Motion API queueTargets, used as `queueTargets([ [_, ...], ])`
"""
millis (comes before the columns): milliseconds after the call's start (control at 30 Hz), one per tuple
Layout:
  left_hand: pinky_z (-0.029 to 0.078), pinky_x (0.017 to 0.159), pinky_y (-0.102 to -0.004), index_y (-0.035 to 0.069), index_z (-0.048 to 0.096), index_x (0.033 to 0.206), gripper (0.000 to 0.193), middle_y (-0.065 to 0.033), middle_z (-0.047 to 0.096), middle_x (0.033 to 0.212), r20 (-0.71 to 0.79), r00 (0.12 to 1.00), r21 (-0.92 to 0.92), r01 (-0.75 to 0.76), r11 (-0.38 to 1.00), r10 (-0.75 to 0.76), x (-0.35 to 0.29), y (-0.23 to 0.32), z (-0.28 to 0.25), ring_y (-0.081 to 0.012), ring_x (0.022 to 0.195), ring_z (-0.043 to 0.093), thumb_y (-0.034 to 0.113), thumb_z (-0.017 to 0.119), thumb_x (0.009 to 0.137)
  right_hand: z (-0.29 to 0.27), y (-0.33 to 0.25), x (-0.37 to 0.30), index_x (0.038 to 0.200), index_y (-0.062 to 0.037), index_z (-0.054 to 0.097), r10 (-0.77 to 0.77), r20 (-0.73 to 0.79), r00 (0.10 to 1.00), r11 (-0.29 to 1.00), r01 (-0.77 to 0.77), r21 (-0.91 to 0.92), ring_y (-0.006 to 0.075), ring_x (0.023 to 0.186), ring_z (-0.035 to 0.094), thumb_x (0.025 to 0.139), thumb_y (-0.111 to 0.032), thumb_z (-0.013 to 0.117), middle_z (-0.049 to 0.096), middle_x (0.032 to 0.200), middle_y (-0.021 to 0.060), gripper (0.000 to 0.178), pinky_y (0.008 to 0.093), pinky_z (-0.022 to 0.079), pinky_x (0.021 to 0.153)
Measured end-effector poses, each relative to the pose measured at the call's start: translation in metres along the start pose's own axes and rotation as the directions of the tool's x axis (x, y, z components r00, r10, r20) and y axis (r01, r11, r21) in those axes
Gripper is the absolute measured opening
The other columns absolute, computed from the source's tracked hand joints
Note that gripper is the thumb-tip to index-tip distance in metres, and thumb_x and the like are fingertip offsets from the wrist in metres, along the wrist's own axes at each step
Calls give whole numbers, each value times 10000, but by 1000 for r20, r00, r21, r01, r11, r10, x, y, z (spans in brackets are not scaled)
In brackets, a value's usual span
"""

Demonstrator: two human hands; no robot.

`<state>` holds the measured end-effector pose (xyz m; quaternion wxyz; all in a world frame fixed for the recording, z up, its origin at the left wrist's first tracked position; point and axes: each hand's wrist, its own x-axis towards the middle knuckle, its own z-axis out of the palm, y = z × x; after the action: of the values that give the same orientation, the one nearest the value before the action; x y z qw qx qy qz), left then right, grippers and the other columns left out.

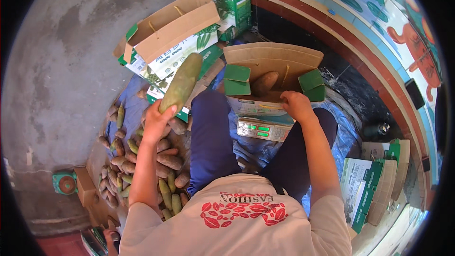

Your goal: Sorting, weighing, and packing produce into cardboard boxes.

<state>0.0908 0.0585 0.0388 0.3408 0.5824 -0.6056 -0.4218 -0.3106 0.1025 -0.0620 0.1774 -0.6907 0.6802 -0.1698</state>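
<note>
My left hand (155,122) is wrapped round the lower end of a long green gourd (182,83), which tilts up and away over the cartons at the left. Between my knees stands an open carton (256,108) with its flaps spread. Inside it a brown gourd (265,83) shows; the carton's bottom is hidden. The fingers of my right hand (299,106) curl over the carton's near right edge. Below the carton is a digital scale (263,129) with lit green displays.
A pile of brown and green gourds (170,161) lies left of my leg on a blue tarp (348,142). Another open carton (176,42) stands ahead left, near a tall green carton (241,4). Folded cartons (362,189) lean at the right. A painted wall (379,33) curves along the right.
</note>
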Motion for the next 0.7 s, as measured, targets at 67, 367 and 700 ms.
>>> queueTargets([
  [67,478,551,-242,-18,581,1035,470,-70,602,828,76,996,-16,-37,999,38,13,19,17,-108,666,564,340,712,760,0,5,-2,947,-83,624,29,-13,999,1000,-29,-6,292,883,613,712,-143,693,639,892,104,253,398,485,758],
  [367,476,721,-397,30,596,960,425,-161,627,858,370,861,508,-503,699,350,46,60,111,-325,803,607,336,729,697,-3,15,-10,935,-70,630,83,-59,995,992,-77,99,285,885,610,726,-151,680,641,890,106,229,393,482,768],
  [700,388,926,-458,71,533,1170,504,-137,609,1053,544,725,605,-687,402,422,67,30,194,-303,999,569,299,684,746,-4,14,-10,935,-64,630,65,-63,996,995,-60,79,291,890,608,756,-202,658,640,901,110,228,396,480,770],
])
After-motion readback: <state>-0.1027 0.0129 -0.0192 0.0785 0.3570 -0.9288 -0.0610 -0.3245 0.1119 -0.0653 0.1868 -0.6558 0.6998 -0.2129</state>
